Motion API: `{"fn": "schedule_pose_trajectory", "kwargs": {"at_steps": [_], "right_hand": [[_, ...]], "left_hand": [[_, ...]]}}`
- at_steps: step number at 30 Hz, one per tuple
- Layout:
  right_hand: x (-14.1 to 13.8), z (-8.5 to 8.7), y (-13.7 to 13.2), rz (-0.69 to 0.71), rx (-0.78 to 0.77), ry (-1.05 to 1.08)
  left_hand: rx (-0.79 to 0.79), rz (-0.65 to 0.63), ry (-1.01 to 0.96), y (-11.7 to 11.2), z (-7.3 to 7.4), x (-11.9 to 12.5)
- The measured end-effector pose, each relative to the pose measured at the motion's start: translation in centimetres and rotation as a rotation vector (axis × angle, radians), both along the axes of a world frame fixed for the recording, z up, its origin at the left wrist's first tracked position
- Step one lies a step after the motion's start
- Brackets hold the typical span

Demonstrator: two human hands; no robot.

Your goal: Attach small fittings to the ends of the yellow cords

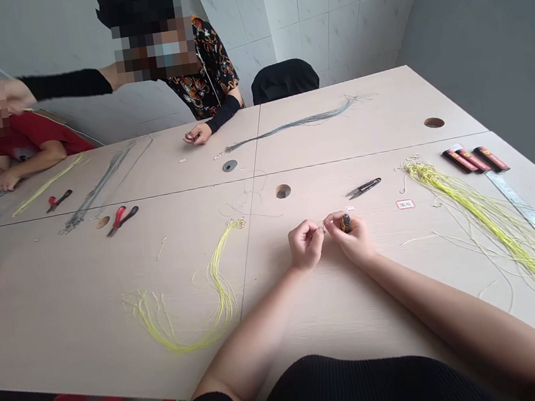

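Observation:
Close together over the table, my left hand [306, 244] and my right hand [354, 239] face each other with fingertips pinched. Something thin and pale shows between the fingertips, too small to name. A short dark tool with a rounded end [346, 222] sticks up from my right hand; its working end is hidden. Just beyond my hands are black thread snips [365, 188] and a small red-edged label [405, 205]. A bundle of yellow cords [220, 287] curves across the table at my left. Another, thicker yellow cord bundle [495, 228] stretches along my right side.
Red-and-black boxes [475, 159] and a metal ruler [528, 210] lie at the right. Red-and-black-handled cutters [121, 219] rest at the left. Grey cords [296, 122] lie on the far table half. Two people sit opposite; one co-worker's hand [197, 134] rests on the table.

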State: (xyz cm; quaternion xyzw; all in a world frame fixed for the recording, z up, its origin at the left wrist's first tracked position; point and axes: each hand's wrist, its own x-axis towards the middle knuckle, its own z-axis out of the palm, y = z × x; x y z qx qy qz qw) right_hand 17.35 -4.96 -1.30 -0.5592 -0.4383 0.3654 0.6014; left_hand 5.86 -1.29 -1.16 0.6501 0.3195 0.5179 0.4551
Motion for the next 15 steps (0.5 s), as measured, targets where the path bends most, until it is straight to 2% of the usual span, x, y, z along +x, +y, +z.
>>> {"fn": "schedule_pose_trajectory", "kwargs": {"at_steps": [15], "right_hand": [[0.05,0.05,-0.07,0.026,0.015,0.029]], "left_hand": [[0.0,0.022,0.003,-0.01,-0.03,0.09]]}}
